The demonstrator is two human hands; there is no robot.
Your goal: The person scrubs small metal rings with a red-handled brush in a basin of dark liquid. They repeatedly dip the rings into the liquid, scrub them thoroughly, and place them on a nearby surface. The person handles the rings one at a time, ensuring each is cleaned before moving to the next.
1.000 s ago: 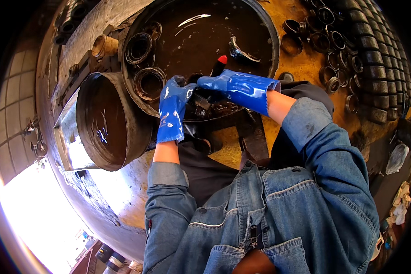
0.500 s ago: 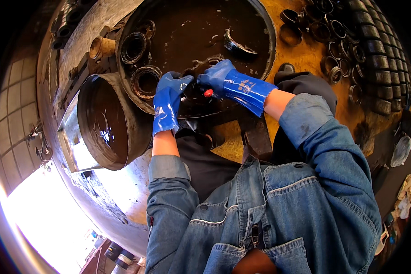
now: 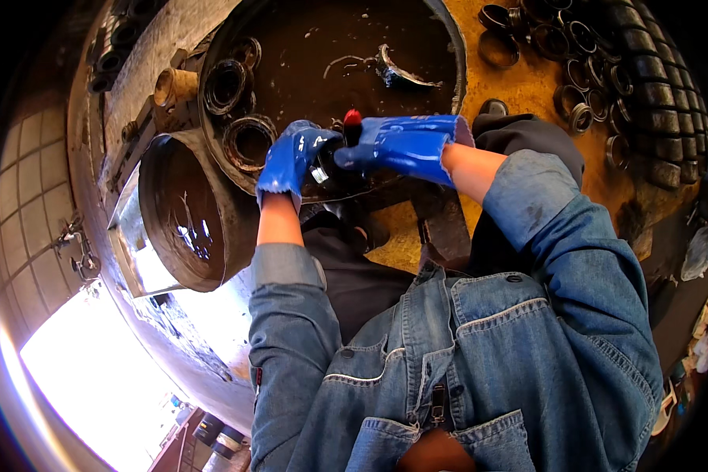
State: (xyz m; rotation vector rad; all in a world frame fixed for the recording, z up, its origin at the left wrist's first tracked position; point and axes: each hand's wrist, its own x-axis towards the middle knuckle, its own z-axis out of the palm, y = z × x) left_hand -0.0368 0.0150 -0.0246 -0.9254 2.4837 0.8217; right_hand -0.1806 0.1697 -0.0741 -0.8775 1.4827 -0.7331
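My left hand (image 3: 293, 157), in a blue rubber glove, is closed around a dark, wet, ring-like metal part (image 3: 322, 164), mostly covered by the fingers. My right hand (image 3: 397, 148), gloved alike, grips a dark tool with a red tip (image 3: 352, 118); its working end is hidden, so its kind is unclear. Both hands meet over the near rim of a large round pan (image 3: 462, 55) of dark liquid. A curved, shiny piece of scrap (image 3: 397, 72) lies in the liquid beyond them. Several greasy rings (image 3: 250, 141) sit along the pan's left side.
Left of the pan stands a round metal tub (image 3: 226, 200) holding dark liquid. A rusty tan cylinder (image 3: 175, 86) lies behind it. On the yellowish floor at right are several loose dark rings (image 3: 580, 118), beside stacked rows of dark cylindrical parts (image 3: 661, 118).
My right hand has turned, and the tool's red tip has swung from the near side to the far side. Both hands have come slightly nearer, and the scrap in the liquid has shifted a little.
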